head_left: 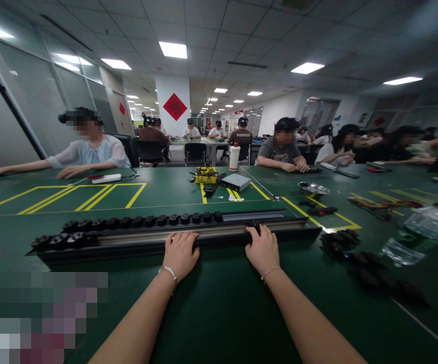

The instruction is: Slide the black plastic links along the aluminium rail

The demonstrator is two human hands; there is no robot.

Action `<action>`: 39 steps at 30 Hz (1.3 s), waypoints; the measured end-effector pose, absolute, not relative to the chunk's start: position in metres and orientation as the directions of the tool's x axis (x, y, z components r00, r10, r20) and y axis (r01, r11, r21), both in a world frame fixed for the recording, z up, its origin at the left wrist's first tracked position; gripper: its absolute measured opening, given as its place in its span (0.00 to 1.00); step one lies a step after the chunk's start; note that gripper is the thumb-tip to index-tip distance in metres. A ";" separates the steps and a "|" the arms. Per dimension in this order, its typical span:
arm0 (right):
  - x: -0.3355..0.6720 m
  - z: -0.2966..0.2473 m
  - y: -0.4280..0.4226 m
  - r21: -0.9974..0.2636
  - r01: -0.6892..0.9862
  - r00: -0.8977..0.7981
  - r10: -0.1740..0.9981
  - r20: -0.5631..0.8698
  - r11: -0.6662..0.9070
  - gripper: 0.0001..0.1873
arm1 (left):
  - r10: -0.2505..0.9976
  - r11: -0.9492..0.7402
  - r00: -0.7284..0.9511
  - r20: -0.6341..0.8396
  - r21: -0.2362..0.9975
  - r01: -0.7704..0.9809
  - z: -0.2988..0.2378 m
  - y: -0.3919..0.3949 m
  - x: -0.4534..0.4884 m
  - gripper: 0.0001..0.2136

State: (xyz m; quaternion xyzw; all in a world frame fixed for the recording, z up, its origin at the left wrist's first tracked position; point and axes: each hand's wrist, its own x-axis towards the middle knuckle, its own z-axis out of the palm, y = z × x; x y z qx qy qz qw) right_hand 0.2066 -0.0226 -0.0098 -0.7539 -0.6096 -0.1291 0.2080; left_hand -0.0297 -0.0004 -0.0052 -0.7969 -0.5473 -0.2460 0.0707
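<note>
A long black rail (135, 236) lies across the green table in front of me, with a row of several black round parts (128, 222) fitted along its left half. My left hand (180, 253) rests on the rail's near edge, fingers curled over it. At the rail's middle, my right hand (262, 246) has its fingers closed on a small black part (256, 227). Both wrists wear thin bracelets.
A pile of loose black parts (359, 263) and a clear plastic bottle (424, 227) lie to the right. A yellow box (206, 175), grey box (235, 181), white bottle (234, 156) and metal bowl (313, 189) stand further back. Several people sit at the tables around.
</note>
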 end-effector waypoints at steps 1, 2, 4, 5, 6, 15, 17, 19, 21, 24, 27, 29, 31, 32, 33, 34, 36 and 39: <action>0.207 -0.010 -0.023 -0.157 0.972 0.227 0.867 0.444 -0.174 0.24 | 0.839 -0.390 0.279 0.467 0.157 0.907 -0.005 0.000 -0.030 0.13; 0.207 -0.009 -0.023 -0.157 0.972 0.229 0.867 0.442 -0.177 0.24 | 0.840 -0.388 0.279 0.465 0.158 0.908 -0.005 0.000 -0.030 0.13; 0.206 -0.009 -0.023 -0.157 0.971 0.232 0.867 0.440 -0.180 0.24 | 0.843 -0.386 0.277 0.462 0.159 0.909 -0.005 0.000 -0.030 0.13; 0.206 -0.008 -0.023 -0.157 0.971 0.233 0.867 0.440 -0.181 0.24 | 0.843 -0.385 0.276 0.461 0.160 0.909 -0.005 0.000 -0.030 0.13; 0.206 -0.008 -0.023 -0.157 0.971 0.234 0.867 0.440 -0.182 0.24 | 0.844 -0.385 0.276 0.460 0.161 0.909 -0.005 0.000 -0.030 0.14; 0.206 -0.008 -0.023 -0.160 0.968 0.246 0.868 0.431 -0.194 0.25 | 0.834 -0.390 0.274 0.479 0.159 0.907 -0.007 0.001 -0.029 0.13; 0.206 -0.008 -0.023 -0.162 0.966 0.252 0.871 0.422 -0.201 0.25 | 0.833 -0.391 0.275 0.480 0.158 0.907 -0.007 0.001 -0.030 0.13; 0.206 -0.007 -0.023 -0.165 0.965 0.256 0.872 0.417 -0.204 0.24 | 0.832 -0.393 0.278 0.480 0.157 0.906 -0.007 0.001 -0.029 0.13; 0.206 -0.007 -0.022 -0.167 0.964 0.260 0.873 0.414 -0.208 0.24 | 0.832 -0.392 0.277 0.480 0.157 0.906 -0.007 0.001 -0.029 0.13; 0.207 -0.007 -0.022 -0.167 0.963 0.262 0.873 0.411 -0.211 0.24 | 0.832 -0.393 0.278 0.481 0.156 0.906 -0.008 0.001 -0.030 0.13; 0.207 -0.006 -0.023 -0.166 0.964 0.261 0.871 0.416 -0.209 0.24 | 0.831 -0.394 0.278 0.482 0.155 0.906 -0.008 0.001 -0.030 0.13; 0.206 -0.006 -0.024 -0.166 0.964 0.261 0.870 0.417 -0.210 0.24 | 0.833 -0.390 0.275 0.480 0.157 0.907 -0.007 0.001 -0.030 0.13; 0.206 -0.006 -0.024 -0.165 0.963 0.262 0.872 0.413 -0.211 0.24 | 0.836 -0.387 0.273 0.476 0.161 0.908 -0.007 0.001 -0.030 0.14; 0.206 -0.005 -0.024 -0.166 0.963 0.263 0.873 0.410 -0.212 0.24 | 0.838 -0.387 0.272 0.474 0.162 0.908 -0.007 0.001 -0.030 0.14; 0.207 -0.005 -0.024 -0.167 0.963 0.263 0.874 0.407 -0.212 0.24 | 0.838 -0.387 0.272 0.473 0.164 0.908 -0.007 0.001 -0.030 0.14; 0.207 -0.005 -0.023 -0.167 0.963 0.263 0.875 0.405 -0.212 0.24 | 0.838 -0.388 0.272 0.472 0.165 0.907 -0.007 0.001 -0.030 0.14; 0.207 -0.005 -0.023 -0.166 0.963 0.261 0.876 0.405 -0.211 0.24 | 0.836 -0.389 0.273 0.475 0.165 0.906 -0.007 0.001 -0.030 0.14; 0.207 -0.006 -0.023 -0.161 0.964 0.262 0.870 0.417 -0.213 0.24 | 0.832 -0.391 0.275 0.481 0.158 0.907 -0.007 0.001 -0.030 0.14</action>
